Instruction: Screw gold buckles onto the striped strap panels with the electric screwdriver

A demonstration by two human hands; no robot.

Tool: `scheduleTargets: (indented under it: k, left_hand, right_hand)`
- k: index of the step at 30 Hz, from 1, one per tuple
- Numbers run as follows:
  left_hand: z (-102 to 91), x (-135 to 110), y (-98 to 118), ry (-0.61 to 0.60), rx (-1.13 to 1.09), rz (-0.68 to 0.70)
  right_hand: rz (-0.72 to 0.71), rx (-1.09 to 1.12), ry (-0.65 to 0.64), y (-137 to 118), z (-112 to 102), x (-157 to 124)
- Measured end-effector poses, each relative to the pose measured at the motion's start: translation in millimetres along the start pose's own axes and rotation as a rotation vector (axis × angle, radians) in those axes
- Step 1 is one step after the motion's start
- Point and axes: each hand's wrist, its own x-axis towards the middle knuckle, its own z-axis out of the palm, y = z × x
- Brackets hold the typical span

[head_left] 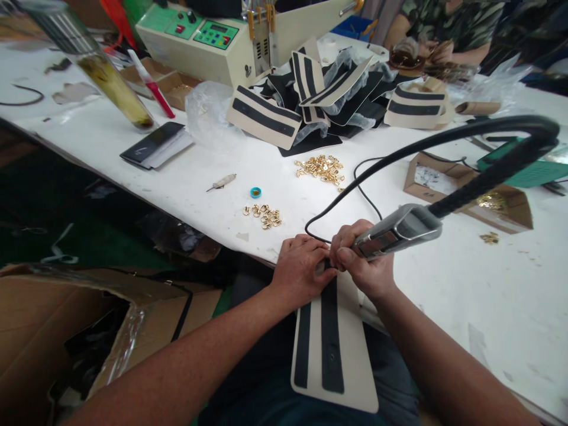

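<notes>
My right hand (364,260) is closed around a silver, corded power tool (399,231) that looks like an electric screwdriver. Its working end points down to the left, hidden by my fingers. Beside it, my left hand (302,266) grips the far end of a beige panel with two black strips (355,355). The panel slopes over my lap against the table edge, and a small hole or stud shows on its wider strip. Beyond my hands lie a small group of gold metal fittings (266,216), a blue cap (255,192) and a larger gold pile (322,168).
A thick black cord (465,127) arches over the right side. Several striped panels (266,118) are heaped farther back, before a cream machine (195,47). Cardboard trays (501,207) stand right, a glass bottle (110,89) left. A large carton (155,319) sits below. Another person (444,35) works opposite.
</notes>
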Motion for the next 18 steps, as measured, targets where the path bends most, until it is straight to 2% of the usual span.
scheduleTargets:
  k: [3, 10, 18]
  left_hand:
    - [-0.5, 0.4, 1.3, -0.021, 0.022, -0.001]
    - [3.3, -1.4, 0.0, 0.031, 0.006, 0.008]
    - [3.7, -2.6, -0.7, 0.037, 0.009, 0.026]
  right_hand:
    - [-0.120, 0.058, -0.046, -0.3, 0.3, -0.4]
    - [-0.121, 0.045, 0.013, -0.3, 0.0, -4.6]
    - [-0.120, 0.112, 0.003, 2.8, 0.1, -3.6]
